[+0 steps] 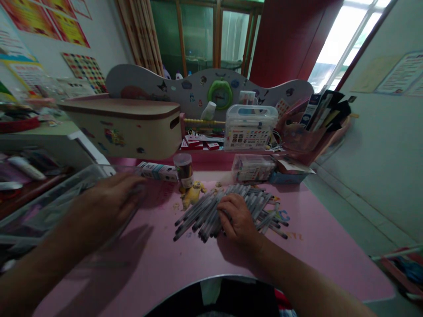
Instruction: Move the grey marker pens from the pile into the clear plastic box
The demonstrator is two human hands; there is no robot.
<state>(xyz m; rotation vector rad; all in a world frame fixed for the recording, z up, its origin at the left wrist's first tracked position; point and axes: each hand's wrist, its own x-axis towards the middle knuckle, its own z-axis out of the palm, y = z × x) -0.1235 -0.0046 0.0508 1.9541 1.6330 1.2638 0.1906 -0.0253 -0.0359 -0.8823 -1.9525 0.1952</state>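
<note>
A heap of grey pens with dark tips point(206, 215) lies across the middle of the pink desk point(185, 281). On top of it is my right hand point(236, 218), its fingers curled around some of the pens. My left hand point(114, 204) is smeared by motion over the left part of the desk, beside a clear plastic box point(89, 176). Its fingers point away from me, and whether they hold anything is unclear. Just left of the pens is a yellow cartoon bear picture point(192, 195) on the desktop.
Behind the pens stand a clear round canister point(184, 169), a long patterned carton point(157, 171), a transparent case point(253, 168) and a blue box point(289, 176). A cream storage bin point(128, 132), a white-handled marker case point(250, 127) and a green clock point(220, 94) are farther back.
</note>
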